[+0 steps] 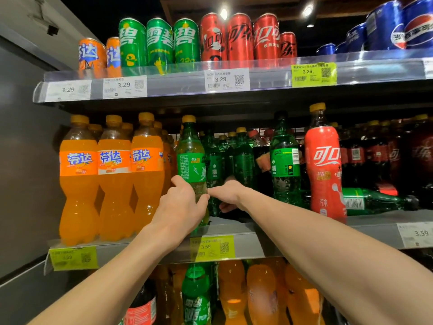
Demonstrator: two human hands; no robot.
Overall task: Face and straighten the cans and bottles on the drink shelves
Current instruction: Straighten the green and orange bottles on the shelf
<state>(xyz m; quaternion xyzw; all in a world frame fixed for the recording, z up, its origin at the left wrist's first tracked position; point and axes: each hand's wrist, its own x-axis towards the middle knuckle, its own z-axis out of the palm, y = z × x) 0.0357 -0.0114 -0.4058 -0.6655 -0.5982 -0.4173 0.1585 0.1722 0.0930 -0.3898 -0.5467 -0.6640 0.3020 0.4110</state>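
Observation:
On the middle shelf a green Sprite bottle with a yellow cap stands at the front edge, its label turned sideways. My left hand grips its lower body, thumb on the left and fingers wrapped round the right. My right hand reaches past it into the shelf, fingers curled round a second green bottle standing behind; most of its fingers are hidden. Further green bottles stand deeper in the shelf. Another green bottle stands to the right with its barcode facing out.
Three orange Fanta bottles line the front left. A red Coca-Cola bottle stands at the right, with a green bottle lying on its side behind it. Cans fill the top shelf. More bottles stand below. The steel cabinet wall is at left.

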